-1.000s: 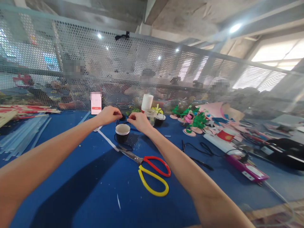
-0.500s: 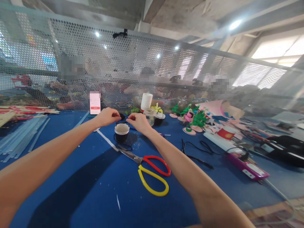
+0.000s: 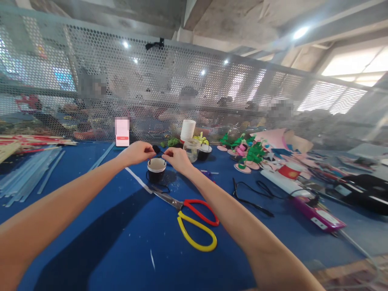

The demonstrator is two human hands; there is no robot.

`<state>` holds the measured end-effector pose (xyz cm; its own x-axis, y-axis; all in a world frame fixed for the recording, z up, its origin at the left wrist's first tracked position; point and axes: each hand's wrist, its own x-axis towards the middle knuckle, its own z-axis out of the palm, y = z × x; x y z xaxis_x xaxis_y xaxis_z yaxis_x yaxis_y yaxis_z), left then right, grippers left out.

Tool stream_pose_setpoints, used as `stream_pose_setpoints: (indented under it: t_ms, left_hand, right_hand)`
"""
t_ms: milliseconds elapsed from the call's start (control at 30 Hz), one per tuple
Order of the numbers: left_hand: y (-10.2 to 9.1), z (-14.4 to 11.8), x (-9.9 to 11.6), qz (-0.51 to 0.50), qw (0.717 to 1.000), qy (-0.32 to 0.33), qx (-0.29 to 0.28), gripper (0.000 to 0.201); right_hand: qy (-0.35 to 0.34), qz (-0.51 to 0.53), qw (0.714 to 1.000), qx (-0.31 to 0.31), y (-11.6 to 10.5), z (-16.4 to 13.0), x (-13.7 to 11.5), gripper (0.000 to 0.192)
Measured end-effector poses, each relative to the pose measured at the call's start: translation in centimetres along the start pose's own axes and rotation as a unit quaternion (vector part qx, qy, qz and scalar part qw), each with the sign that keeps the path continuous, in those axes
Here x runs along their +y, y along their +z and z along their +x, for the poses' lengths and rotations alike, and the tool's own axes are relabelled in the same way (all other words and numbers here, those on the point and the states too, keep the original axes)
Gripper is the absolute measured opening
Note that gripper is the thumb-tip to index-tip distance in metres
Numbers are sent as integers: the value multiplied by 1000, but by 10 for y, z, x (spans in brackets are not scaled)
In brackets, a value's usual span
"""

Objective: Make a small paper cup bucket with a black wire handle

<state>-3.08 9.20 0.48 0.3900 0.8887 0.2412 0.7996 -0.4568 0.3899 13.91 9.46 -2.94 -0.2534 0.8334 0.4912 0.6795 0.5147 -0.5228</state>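
Note:
A small paper cup (image 3: 156, 175), black below a white rim, stands upright on the blue table. Thin black cord (image 3: 165, 163) rises from both sides of its rim, and a loose piece lies at its foot. My left hand (image 3: 140, 152) pinches the cord above the cup's left side. Opposite it, my right hand (image 3: 178, 159) pinches the cord above the right side; both sets of fingertips are closed and nearly meet. Large scissors (image 3: 178, 205) with one red and one yellow handle lie in front of the cup, tips near its base.
Behind my right hand are a clear jar (image 3: 191, 150), a stack of white cups (image 3: 188, 130) and a black cup with a handle (image 3: 204, 151). A phone (image 3: 122, 135) leans at the back. Clear plastic strips (image 3: 33, 171) lie left; green craft plants (image 3: 254, 153) and a purple power strip (image 3: 323, 216) right.
Both hands have come slightly lower toward the cup's rim, fingers still pinching the cord. The whole view has shifted a little; cup and scissors lie as before.

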Motion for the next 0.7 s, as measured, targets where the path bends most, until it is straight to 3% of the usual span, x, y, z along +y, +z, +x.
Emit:
stream_pose_setpoints:
  t_ms: [233, 700]
  left_hand:
    - [3, -2, -4, 35, 999, 5, 3, 29]
    - [12, -3, -18, -6, 999, 37, -22, 26]
  right_hand:
    - [-1, -12, 1000, -15, 3, -3, -1, 9]
    - [-16, -81, 995, -55, 4, -4, -2, 9]
